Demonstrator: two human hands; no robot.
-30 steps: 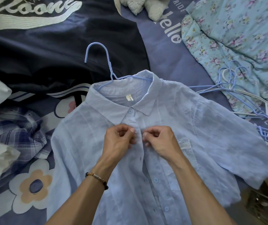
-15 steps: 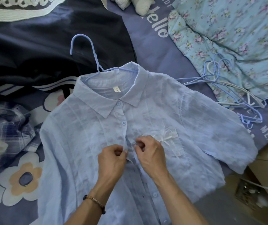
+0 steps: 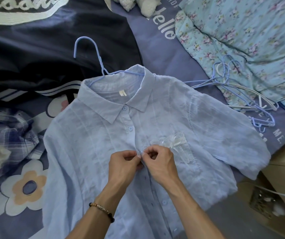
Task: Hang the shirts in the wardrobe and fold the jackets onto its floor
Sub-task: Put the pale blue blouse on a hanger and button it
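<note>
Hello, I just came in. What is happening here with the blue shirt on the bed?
A person is buttoning a light blue shirt that lies flat on the bed, already on a blue hanger. The top two buttons are closed. The left hand and the right hand both pinch the front edges at the third button. More spare hangers lie to the right, a dark jacket lies behind the shirt, and a plaid shirt waits on the left.

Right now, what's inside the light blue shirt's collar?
A blue hanger sits inside the light blue shirt: its hook and upper wires stick out above the collar. A small white label shows inside the neck. The hanger's shoulders and lower part are covered by fabric.
</note>
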